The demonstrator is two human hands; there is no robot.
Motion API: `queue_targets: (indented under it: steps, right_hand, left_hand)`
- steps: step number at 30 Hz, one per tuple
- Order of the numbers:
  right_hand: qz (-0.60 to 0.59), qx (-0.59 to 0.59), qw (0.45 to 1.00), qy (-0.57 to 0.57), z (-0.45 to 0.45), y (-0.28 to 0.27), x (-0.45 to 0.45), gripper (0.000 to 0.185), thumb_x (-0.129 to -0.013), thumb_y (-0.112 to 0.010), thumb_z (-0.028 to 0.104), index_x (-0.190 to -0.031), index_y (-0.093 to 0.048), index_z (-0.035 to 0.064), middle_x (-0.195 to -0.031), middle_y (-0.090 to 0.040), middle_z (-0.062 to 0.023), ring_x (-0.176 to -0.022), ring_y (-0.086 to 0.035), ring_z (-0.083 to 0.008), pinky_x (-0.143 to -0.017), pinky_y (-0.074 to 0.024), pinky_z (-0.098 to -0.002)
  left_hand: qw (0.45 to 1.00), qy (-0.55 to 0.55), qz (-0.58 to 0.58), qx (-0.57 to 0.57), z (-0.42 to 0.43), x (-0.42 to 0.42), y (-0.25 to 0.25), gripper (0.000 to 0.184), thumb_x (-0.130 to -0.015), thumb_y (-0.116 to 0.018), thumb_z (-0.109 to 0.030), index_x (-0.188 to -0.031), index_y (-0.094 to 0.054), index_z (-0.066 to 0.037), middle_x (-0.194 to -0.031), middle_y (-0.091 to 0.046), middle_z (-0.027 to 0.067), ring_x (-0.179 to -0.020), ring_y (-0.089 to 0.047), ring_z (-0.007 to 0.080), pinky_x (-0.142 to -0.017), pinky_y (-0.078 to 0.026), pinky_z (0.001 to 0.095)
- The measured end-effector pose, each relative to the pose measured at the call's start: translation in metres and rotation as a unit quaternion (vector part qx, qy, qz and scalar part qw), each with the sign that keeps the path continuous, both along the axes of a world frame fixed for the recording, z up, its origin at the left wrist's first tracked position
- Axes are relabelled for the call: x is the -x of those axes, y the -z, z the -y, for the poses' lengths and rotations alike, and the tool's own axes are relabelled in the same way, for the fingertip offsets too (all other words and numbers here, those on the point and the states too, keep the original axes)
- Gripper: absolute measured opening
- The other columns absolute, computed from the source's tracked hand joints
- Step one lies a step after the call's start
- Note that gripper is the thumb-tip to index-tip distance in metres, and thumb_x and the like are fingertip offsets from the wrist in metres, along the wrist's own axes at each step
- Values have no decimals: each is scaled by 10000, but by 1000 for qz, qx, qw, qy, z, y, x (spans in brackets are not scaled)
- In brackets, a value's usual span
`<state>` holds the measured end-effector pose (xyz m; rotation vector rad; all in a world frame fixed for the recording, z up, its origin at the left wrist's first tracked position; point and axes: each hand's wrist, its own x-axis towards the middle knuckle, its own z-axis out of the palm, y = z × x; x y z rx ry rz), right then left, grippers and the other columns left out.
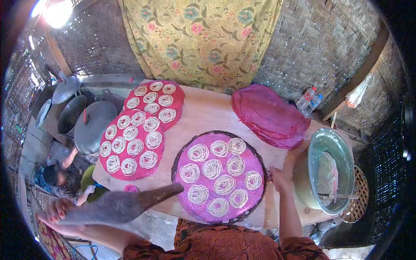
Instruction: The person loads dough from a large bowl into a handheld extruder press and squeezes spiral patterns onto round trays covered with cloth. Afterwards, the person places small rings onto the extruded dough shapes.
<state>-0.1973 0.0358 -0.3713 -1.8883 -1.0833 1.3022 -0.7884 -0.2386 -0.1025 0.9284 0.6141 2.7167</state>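
Observation:
My left hand (58,212), at the lower left, has its fingers closed around one end of a long dark-grey tapered object (117,206), whose kind I cannot make out. Its narrow brown end reaches the near-left rim of a round woven tray (174,167). My right hand (279,180) grips the tray's right rim. A pink-purple sheet (197,143) lines the tray, carrying several round nests of pale noodle strands (224,184). On the left, two overlapping red-pink sheets (117,168) carry more such nests (135,147).
A stack of dark pink sheets (271,115) lies at the table's back right. Beside the tray stands a green basin (312,182) with pale dough (327,173) and a stick. Two bottles (310,102) stand behind. Another person (65,180) sits lower left, near large pans (97,125).

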Motion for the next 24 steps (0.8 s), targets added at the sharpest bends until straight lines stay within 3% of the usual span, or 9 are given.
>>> queue_targets:
  steps: [2,6,10,12,16,19,21,23,24]
  right_hand:
    - [-253,59,966,19,-10,25,-17,377,-930,-476,324,-1041,-569,-24,-833,-588,-93,-671,-527,-167,-664,-453,-292]
    - [-155,65,986,-8,-8,1,-1,340,-928,-487,286,-1050,-556,-24,-832,-601,-99,-675,-550,-186,-660,-456,-317]
    - [-362,75,929,-11,7,-14,13,311,-931,-428,236,-1046,-564,-19,-913,-638,-125,-779,-611,-246,-766,-488,-354]
    - [-438,43,897,-46,16,-18,22,389,-928,-450,286,-1170,-511,-11,-1103,-600,-175,-1002,-574,-289,-926,-441,-421]
    - [-369,0,927,-70,17,35,0,374,-916,-460,246,-1181,-504,-14,-1114,-597,-163,-1010,-576,-282,-926,-449,-422]
    - [-382,-3,921,79,40,20,0,344,-920,-430,197,-1200,-503,11,-1102,-601,-148,-977,-590,-276,-899,-475,-391]
    - [-371,-41,922,105,61,21,-20,348,-918,-437,207,-1198,-504,12,-1089,-602,-149,-988,-582,-282,-906,-464,-394]
    - [-357,-83,921,134,76,23,-46,353,-916,-445,218,-1196,-505,13,-1076,-603,-150,-999,-574,-288,-913,-454,-397]
    - [-274,-142,942,128,83,22,-56,364,-922,-436,228,-1197,-499,-2,-1059,-606,-150,-1014,-564,-290,-915,-442,-402]
  left_hand:
    - [996,-63,46,31,15,-28,-2,471,-947,-402,-454,-570,-418,-173,-520,-431,-19,-459,-410,104,-472,-370,230]
    - [982,-126,129,61,30,-59,1,549,-928,-434,-480,-472,-325,-194,-417,-360,-25,-343,-393,113,-320,-330,231]
    - [969,-131,159,133,43,-73,-7,554,-885,-456,-569,-506,-344,-180,-449,-351,-25,-377,-355,111,-351,-320,260]
    - [984,-55,164,34,38,-71,-6,659,-884,-341,-644,-451,-414,-152,-407,-454,43,-295,-429,161,-289,-361,259]
    - [991,116,69,17,53,-45,29,734,-899,-265,-646,-516,-541,-83,-491,-548,104,-414,-551,214,-398,-471,335]
    - [983,165,78,-25,57,-30,48,672,-936,-234,-580,-919,-631,-38,-641,-623,82,-532,-608,238,-504,-508,394]
    - [983,157,86,-31,47,-22,65,646,-941,-237,-568,-982,-607,-41,-660,-628,69,-540,-614,238,-509,-509,397]
    - [979,178,85,-48,31,-30,62,625,-954,-247,-536,-929,-633,-46,-648,-624,58,-555,-624,242,-515,-512,388]
    - [969,231,74,-42,23,-36,56,665,-941,-258,-564,-758,-652,-61,-615,-613,72,-550,-624,249,-500,-514,374]
